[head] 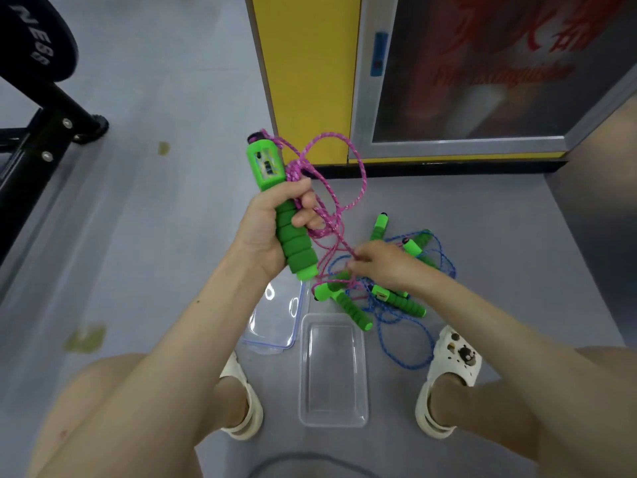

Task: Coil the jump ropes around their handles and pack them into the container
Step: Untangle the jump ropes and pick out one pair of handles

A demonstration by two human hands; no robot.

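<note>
Fingers [304, 219] of the left hand [263, 232] wrap a green foam handle [294, 246], held up; the right hand [382, 265] pinches its pink rope [344, 188]. Below, on grey floor [165, 236], the clear container [332, 421] sits between two sandals [451, 360], lid [275, 326] beside it, tangled ropes [400, 300] just beyond. Yellow panel [306, 81] ahead, black rack [44, 132] left.

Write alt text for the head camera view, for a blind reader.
A person's left hand grips a green foam handle upright while the right hand pinches its pink rope lower down. On the grey floor below lie a clear container, its lid beside it, and a tangle of blue ropes with green handles.
</note>
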